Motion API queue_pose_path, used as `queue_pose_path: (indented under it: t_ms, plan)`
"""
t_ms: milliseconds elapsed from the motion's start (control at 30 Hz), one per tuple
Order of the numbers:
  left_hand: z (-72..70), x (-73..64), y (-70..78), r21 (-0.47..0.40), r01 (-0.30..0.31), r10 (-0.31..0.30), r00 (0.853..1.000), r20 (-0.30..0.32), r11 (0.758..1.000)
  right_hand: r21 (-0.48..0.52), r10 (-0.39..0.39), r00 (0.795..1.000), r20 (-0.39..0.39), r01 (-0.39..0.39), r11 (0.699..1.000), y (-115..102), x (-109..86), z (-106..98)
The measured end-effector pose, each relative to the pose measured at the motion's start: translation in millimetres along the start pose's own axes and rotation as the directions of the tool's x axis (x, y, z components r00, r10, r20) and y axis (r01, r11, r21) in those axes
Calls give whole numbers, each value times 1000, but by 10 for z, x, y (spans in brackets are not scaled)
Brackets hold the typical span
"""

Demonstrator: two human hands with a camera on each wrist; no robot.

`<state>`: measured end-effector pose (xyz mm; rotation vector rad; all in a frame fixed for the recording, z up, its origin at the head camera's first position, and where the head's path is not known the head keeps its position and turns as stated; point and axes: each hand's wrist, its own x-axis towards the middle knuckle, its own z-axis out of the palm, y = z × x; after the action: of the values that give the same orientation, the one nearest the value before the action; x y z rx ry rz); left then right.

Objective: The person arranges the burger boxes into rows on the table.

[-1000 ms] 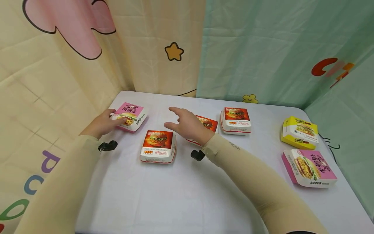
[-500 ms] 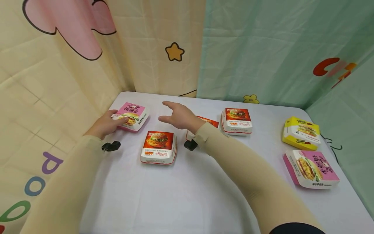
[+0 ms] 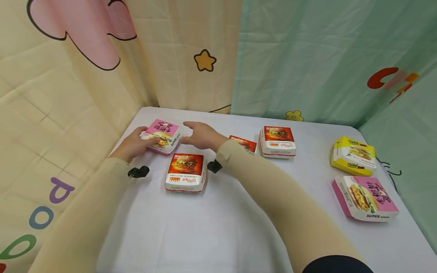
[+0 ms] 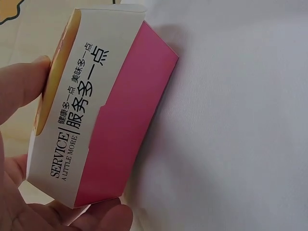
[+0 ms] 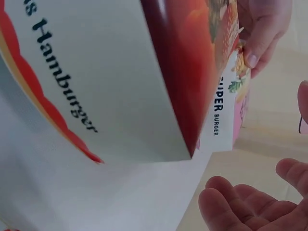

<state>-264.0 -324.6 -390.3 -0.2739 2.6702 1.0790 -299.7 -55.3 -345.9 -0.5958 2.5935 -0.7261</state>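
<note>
A pink-and-white burger box is at the far left of the table, gripped by my left hand. The left wrist view has the thumb on the top of this box and fingers along its lower edge; whether its base touches the table I cannot tell. My right hand hovers just right of that box, apart from it, fingers extended and the palm holding nothing. Below the right hand stands a red-and-white burger box, which looms large in the right wrist view.
Another red-and-white box is partly hidden behind the right forearm. Beside it stands a third red-and-white box. At the right edge lie a yellow burger box and a second pink one. Curtains enclose the white table.
My left hand has shifted slightly right, bringing the pink burger box along. The right hand has moved left toward that box, uncovering less of the middle red box at first, then more.
</note>
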Motion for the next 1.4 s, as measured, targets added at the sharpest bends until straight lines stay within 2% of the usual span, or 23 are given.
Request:
queue_pose_path:
  t_ms: [200, 400, 533, 667, 967, 1200, 1400]
  plan:
    - [112, 69, 66, 34, -24, 24, 1000, 5, 999, -37, 32, 999, -1, -32, 999, -17, 69, 51]
    - [201, 92, 167, 59, -34, 33, 999, 17, 998, -37, 93, 993, 70, -90, 995, 0, 96, 76]
    - [233, 77, 215, 73, -54, 53, 998, 19, 996, -71, 99, 989, 110, -91, 993, 22, 118, 105]
    - [266, 61, 267, 82, -71, 69, 997, 25, 994, -55, 98, 987, 128, -91, 994, 44, 131, 127]
    - [319, 69, 331, 67, -85, 83, 996, 33, 994, 27, 104, 989, 109, -107, 994, 98, 143, 143]
    - [350, 60, 387, 57, -92, 89, 994, 58, 994, -34, 86, 995, 57, -85, 996, 157, 92, 117]
    - [380, 40, 431, 31, -101, 98, 990, 99, 994, -15, 117, 992, 37, -117, 993, 192, 52, 61]
